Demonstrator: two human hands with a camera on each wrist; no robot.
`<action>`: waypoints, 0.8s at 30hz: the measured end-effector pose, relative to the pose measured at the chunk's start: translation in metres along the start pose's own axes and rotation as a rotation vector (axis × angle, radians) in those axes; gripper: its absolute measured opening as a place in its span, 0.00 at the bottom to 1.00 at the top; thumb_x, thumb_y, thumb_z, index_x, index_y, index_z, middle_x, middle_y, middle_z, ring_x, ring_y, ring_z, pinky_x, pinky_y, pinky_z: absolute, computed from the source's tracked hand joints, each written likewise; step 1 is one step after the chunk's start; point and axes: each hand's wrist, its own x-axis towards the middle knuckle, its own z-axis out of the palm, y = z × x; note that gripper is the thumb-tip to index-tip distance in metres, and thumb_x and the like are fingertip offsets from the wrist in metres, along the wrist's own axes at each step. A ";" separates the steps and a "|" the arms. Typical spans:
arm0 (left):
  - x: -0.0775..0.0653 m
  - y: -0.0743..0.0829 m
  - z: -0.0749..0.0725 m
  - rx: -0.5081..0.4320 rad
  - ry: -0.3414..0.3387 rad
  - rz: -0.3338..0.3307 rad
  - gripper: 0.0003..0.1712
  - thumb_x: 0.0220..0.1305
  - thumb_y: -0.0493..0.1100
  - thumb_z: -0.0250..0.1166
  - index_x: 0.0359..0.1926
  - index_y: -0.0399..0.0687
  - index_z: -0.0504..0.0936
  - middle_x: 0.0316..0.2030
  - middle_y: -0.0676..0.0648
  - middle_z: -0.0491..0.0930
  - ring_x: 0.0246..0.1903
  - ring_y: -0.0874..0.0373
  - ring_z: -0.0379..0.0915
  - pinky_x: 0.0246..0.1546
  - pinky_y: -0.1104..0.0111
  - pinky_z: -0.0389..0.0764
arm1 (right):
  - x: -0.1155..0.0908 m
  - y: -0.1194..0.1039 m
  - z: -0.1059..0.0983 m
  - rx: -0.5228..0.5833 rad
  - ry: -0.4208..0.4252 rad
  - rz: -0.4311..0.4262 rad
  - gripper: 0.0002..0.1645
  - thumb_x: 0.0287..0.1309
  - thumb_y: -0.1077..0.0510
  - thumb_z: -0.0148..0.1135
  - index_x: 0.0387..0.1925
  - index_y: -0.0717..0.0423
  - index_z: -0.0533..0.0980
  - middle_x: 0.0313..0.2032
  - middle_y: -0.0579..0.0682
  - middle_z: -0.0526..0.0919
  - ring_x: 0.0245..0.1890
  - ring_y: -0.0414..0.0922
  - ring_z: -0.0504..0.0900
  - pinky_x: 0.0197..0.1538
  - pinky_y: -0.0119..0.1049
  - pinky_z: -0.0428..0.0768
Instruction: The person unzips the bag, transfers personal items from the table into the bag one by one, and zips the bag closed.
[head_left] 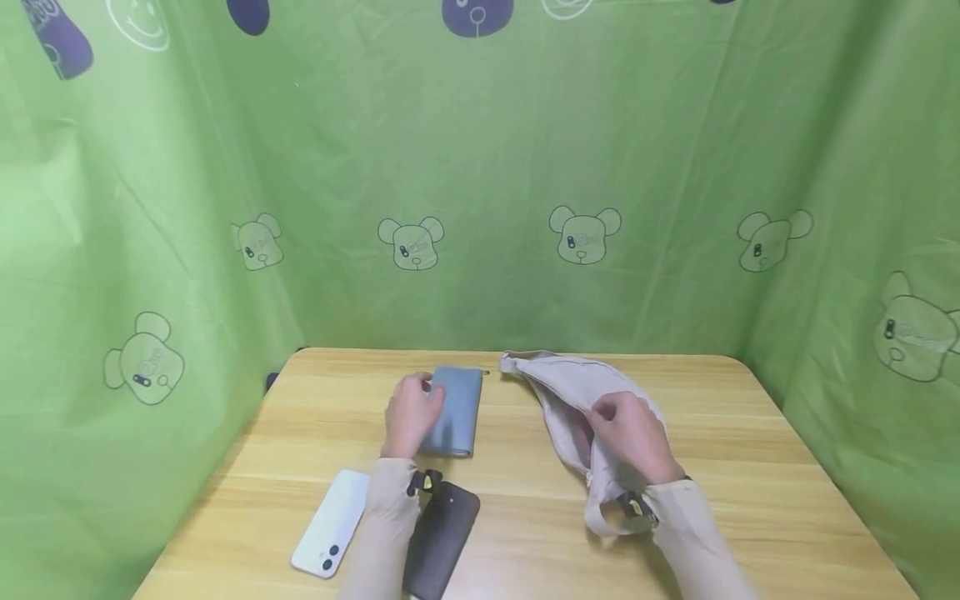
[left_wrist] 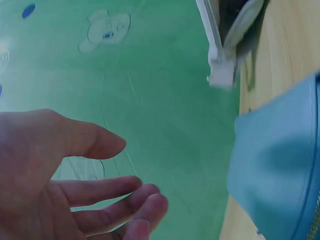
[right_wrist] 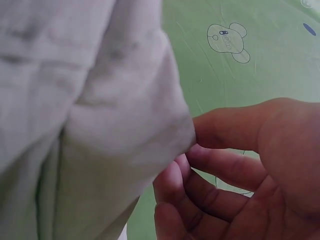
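A pale grey fabric bag (head_left: 592, 379) lies on the right half of the table, its mouth gaping. My right hand (head_left: 633, 433) pinches the edge of that opening between thumb and fingers; the right wrist view shows the pinched cloth (right_wrist: 130, 115) up close. Over the left edge of a blue wallet (head_left: 457, 408) hovers my left hand (head_left: 412, 408). In the left wrist view, the thumb and loosely bent fingers of the left hand (left_wrist: 100, 185) are apart with nothing between them, and the blue wallet (left_wrist: 280, 160) is off to the side.
A white phone (head_left: 330, 523) and a black phone (head_left: 442, 537) lie near the front left of the wooden table (head_left: 540, 500), close to my left forearm. Green printed curtains (head_left: 495, 167) surround the table at the back and both sides.
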 end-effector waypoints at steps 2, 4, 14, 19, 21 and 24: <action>0.003 -0.007 -0.001 -0.006 0.033 -0.011 0.26 0.68 0.49 0.64 0.62 0.39 0.80 0.52 0.40 0.85 0.42 0.44 0.83 0.42 0.51 0.85 | 0.000 0.000 -0.001 0.004 0.003 -0.005 0.09 0.62 0.55 0.65 0.36 0.56 0.87 0.37 0.54 0.92 0.31 0.45 0.84 0.34 0.39 0.80; 0.005 -0.013 -0.001 0.000 0.042 -0.027 0.29 0.68 0.49 0.64 0.64 0.38 0.78 0.54 0.37 0.83 0.47 0.41 0.82 0.47 0.47 0.85 | 0.001 0.000 -0.002 0.002 0.007 -0.002 0.10 0.62 0.55 0.65 0.36 0.56 0.88 0.38 0.54 0.92 0.32 0.45 0.84 0.35 0.40 0.80; 0.004 -0.032 0.009 0.123 -0.174 -0.146 0.44 0.72 0.58 0.60 0.72 0.25 0.63 0.66 0.23 0.70 0.61 0.26 0.73 0.63 0.36 0.77 | 0.001 0.004 -0.007 0.009 -0.002 0.006 0.09 0.64 0.55 0.65 0.35 0.54 0.87 0.37 0.53 0.92 0.32 0.45 0.83 0.35 0.39 0.79; 0.002 -0.038 0.014 0.158 -0.250 -0.164 0.44 0.69 0.62 0.64 0.64 0.24 0.71 0.58 0.24 0.76 0.55 0.31 0.78 0.57 0.40 0.81 | 0.002 0.004 -0.008 0.010 -0.007 0.013 0.09 0.64 0.55 0.65 0.35 0.53 0.87 0.38 0.54 0.92 0.33 0.46 0.84 0.35 0.39 0.80; 0.002 -0.039 0.016 0.166 -0.260 -0.165 0.44 0.66 0.63 0.66 0.61 0.24 0.73 0.54 0.26 0.79 0.50 0.35 0.80 0.53 0.43 0.84 | 0.002 0.004 -0.008 0.007 -0.008 0.014 0.09 0.64 0.55 0.64 0.36 0.54 0.87 0.38 0.55 0.92 0.34 0.46 0.84 0.36 0.40 0.81; 0.002 -0.039 0.019 0.180 -0.266 -0.155 0.45 0.63 0.64 0.69 0.58 0.24 0.76 0.49 0.29 0.81 0.44 0.40 0.80 0.48 0.47 0.85 | 0.002 0.005 -0.008 0.007 -0.013 0.017 0.11 0.64 0.55 0.64 0.38 0.56 0.87 0.39 0.55 0.92 0.35 0.47 0.85 0.37 0.41 0.81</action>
